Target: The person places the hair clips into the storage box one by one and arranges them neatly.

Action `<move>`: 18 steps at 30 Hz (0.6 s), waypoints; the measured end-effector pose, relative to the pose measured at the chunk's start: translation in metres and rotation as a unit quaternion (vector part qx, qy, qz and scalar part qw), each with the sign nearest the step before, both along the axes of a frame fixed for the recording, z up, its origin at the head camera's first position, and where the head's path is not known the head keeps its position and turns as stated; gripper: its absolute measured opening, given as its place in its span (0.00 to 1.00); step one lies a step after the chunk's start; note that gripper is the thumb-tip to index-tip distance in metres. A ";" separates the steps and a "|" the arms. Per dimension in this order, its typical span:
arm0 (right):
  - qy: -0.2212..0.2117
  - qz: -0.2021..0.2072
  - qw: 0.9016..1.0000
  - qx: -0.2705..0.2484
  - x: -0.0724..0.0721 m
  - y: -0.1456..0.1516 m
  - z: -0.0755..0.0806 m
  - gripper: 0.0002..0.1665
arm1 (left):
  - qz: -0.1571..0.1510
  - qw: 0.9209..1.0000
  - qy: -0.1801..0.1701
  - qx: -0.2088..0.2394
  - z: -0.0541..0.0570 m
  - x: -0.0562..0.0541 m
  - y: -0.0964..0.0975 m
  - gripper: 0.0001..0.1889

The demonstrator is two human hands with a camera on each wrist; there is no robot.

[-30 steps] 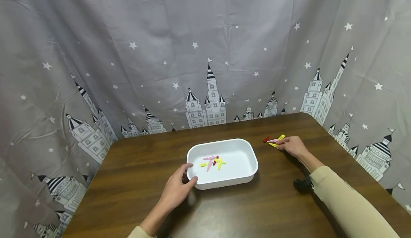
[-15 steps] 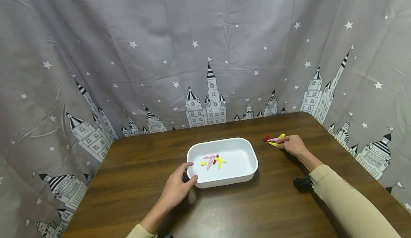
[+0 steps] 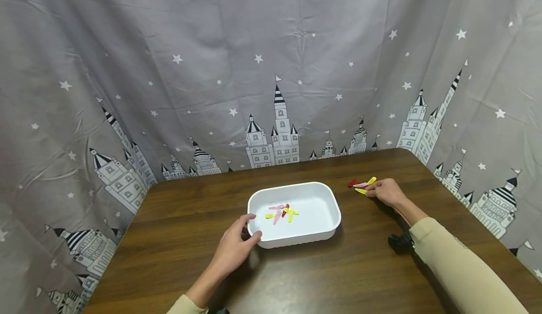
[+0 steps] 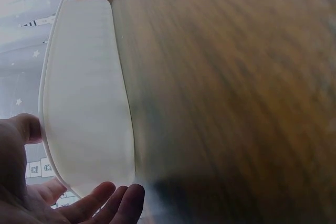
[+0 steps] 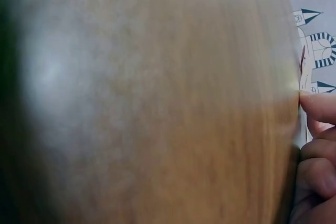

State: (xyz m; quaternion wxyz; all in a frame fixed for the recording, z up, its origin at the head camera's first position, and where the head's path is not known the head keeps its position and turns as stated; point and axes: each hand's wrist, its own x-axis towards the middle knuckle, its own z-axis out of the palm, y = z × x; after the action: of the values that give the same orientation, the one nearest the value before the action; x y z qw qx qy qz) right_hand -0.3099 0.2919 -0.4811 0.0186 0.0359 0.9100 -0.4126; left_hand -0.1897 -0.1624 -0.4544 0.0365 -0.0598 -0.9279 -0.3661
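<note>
My left hand grips the left end of a white tray, its thumb and a finger at the rim. In the left wrist view, the other fingers lie along the tray's outer wall. Inside the tray lie several hair clips: yellow, pink and red ones, some overlapping. To the right of the tray, my right hand pinches the end of a yellow hair clip at the tabletop. Just beyond it are a pink hair clip, another yellow hair clip and a red hair clip.
Both hands work over a brown wooden table. A grey curtain with stars and castles hangs behind its far edge. Under the right wrist sits a black device. Bare wood lies left of the tray and in front of it.
</note>
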 end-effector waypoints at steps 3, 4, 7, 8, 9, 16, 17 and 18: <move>0.001 0.006 1.000 -0.004 0.000 0.002 0.000 0.13 | 0.002 1.000 -0.001 0.001 -0.001 0.000 0.000 0.25; 0.003 0.010 1.000 -0.005 0.000 0.002 0.000 0.13 | 0.004 1.000 -0.003 0.003 -0.001 0.000 0.000 0.25; 0.008 0.015 1.000 -0.007 0.000 0.002 0.000 0.13 | 0.007 1.000 -0.006 0.004 -0.001 -0.001 0.000 0.25; 0.009 0.018 1.000 -0.007 0.000 0.002 0.000 0.13 | 0.006 1.000 -0.006 0.003 -0.001 -0.001 0.000 0.25; 0.010 0.021 1.000 -0.007 0.000 0.002 0.000 0.13 | 0.006 1.000 -0.005 0.002 -0.001 -0.002 0.000 0.25; 0.007 0.030 1.000 -0.005 0.002 0.003 -0.001 0.12 | 0.004 1.000 -0.006 0.002 -0.001 -0.002 0.000 0.25; 0.006 0.030 1.000 -0.006 0.002 0.004 -0.001 0.12 | 0.004 1.000 -0.007 0.002 -0.001 -0.002 0.000 0.25; 0.005 0.031 0.999 -0.008 0.002 0.004 -0.001 0.12 | 0.004 1.000 -0.007 0.002 -0.001 -0.002 0.000 0.25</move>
State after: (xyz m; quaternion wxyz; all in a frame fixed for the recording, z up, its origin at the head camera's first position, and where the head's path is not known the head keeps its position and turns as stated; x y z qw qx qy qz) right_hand -0.3077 0.2961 -0.4817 0.0268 0.0058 0.9077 -0.4188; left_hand -0.1914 -0.1622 -0.4551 0.0314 -0.0535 -0.9278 -0.3678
